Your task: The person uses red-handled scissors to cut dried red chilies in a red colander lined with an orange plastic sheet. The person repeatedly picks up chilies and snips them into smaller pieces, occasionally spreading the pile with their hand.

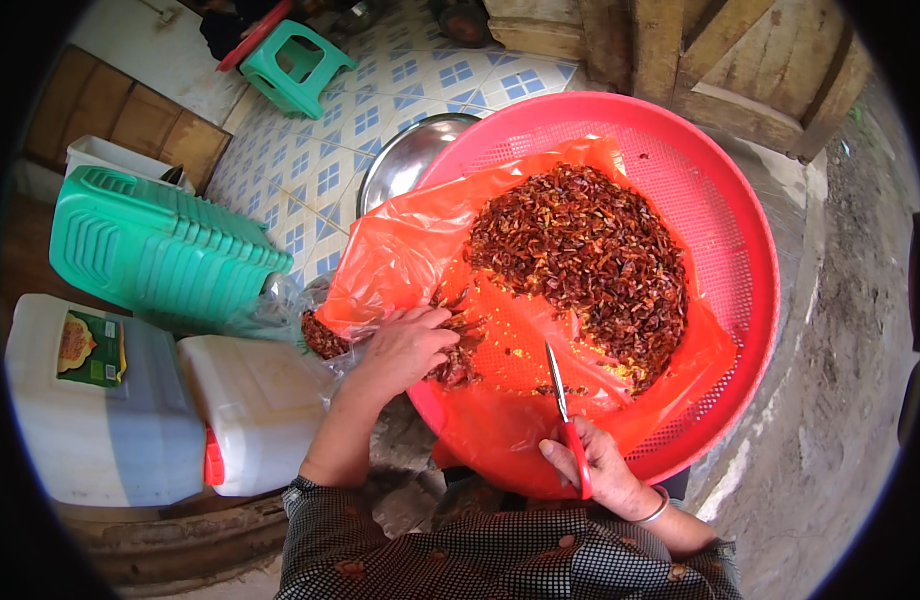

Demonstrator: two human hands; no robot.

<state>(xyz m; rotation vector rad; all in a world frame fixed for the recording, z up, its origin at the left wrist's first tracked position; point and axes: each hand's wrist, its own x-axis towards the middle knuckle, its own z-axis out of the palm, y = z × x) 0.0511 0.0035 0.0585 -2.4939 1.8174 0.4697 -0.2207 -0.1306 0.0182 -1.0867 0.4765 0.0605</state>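
Note:
My left hand [407, 346] rests on dried red chilies [460, 352] at the left side of a red plastic bag [415, 232]; whether its fingers grip any is hidden. In my right hand [598, 461] is a pair of scissors [561, 405] with red handles, blades together and pointing away from me over the bag. The bag lies spread in a round pink mesh basket [737, 217]. A large heap of cut dried chili pieces [580, 262] covers its far right part, with yellow seeds scattered nearby. Left of my left hand, a clear bag holds more dried chilies [323, 335].
Stacked green plastic stools [167, 247] and two plastic jerrycans [261, 412] stand at the left. A metal basin [411, 154] sits behind the basket on the tiled floor. Farther back are a green stool [295, 64] and part of a person. A wooden door [752, 67] is at upper right.

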